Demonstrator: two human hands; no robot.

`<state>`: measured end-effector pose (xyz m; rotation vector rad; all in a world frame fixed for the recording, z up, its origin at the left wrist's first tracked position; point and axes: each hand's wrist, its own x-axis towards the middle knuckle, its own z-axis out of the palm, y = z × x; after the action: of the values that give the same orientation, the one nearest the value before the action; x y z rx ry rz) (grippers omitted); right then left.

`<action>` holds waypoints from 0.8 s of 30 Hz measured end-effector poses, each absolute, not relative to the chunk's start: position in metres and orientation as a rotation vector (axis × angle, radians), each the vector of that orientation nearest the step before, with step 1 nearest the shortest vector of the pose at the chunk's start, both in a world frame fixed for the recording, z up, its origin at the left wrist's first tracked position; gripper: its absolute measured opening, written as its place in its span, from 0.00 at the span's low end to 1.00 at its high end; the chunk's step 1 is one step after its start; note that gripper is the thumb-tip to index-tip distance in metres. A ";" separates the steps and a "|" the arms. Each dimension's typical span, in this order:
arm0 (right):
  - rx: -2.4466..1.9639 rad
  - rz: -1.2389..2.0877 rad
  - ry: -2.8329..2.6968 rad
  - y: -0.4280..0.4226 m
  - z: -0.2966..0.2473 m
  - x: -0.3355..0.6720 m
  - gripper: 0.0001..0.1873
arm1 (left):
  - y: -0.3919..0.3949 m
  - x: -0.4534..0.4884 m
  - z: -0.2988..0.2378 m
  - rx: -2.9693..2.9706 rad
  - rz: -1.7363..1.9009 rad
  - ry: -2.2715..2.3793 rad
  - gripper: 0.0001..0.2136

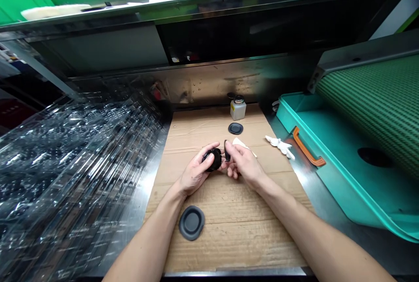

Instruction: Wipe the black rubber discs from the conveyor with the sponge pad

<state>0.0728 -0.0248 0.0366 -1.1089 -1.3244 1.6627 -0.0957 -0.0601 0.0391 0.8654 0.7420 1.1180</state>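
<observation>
Over the cardboard sheet [235, 229], my left hand [195, 172] is closed around a round black part [214, 159]. My right hand [244, 163] pinches a thin black disc [226, 151] held on edge, right beside that part. Part of a white cloth [241, 143] shows just behind my right hand. A dark round rubber cap [191, 222] lies flat on the cardboard near my left forearm. Another dark round cap [235, 128] lies farther back, in front of a small white bottle [238, 107].
Stacks of clear plastic trays [75, 164] fill the left side. A teal tray [343, 173] with an orange handle [307, 147] sits on the right under a green ribbed conveyor belt [376, 107]. A white glove [280, 145] lies by the tray. A metal shelf [196, 7] runs overhead.
</observation>
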 end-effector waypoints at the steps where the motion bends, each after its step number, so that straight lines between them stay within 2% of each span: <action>1: -1.058 1.807 -1.211 -0.022 0.036 0.074 0.31 | -0.060 -0.095 0.039 0.866 1.115 0.749 0.21; 5: -0.907 2.071 -0.969 -0.016 0.034 0.078 0.33 | -0.060 -0.094 0.043 0.856 1.144 0.776 0.20; 11: -0.846 2.124 -0.956 -0.018 0.030 0.077 0.34 | -0.059 -0.097 0.044 0.801 1.164 0.784 0.20; 13: -0.881 1.979 -1.093 -0.018 0.031 0.078 0.31 | -0.058 -0.099 0.043 0.783 1.152 0.775 0.20; 15: -0.936 1.664 -1.317 -0.017 0.033 0.079 0.28 | -0.056 -0.102 0.041 0.756 1.143 0.759 0.18; 19: -0.809 0.951 -1.863 -0.017 0.038 0.086 0.33 | -0.054 -0.106 0.038 0.685 1.114 0.712 0.16; 21: -0.639 0.794 -2.103 -0.017 0.040 0.089 0.35 | -0.055 -0.107 0.038 0.667 1.054 0.699 0.16; 24: -0.516 0.765 -2.262 -0.019 0.041 0.091 0.37 | -0.058 -0.107 0.041 0.684 0.948 0.690 0.17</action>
<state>0.0906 -0.0190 0.0413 -0.5159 -2.2623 0.7650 -0.1073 -0.0580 0.0407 0.6845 0.6904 0.9480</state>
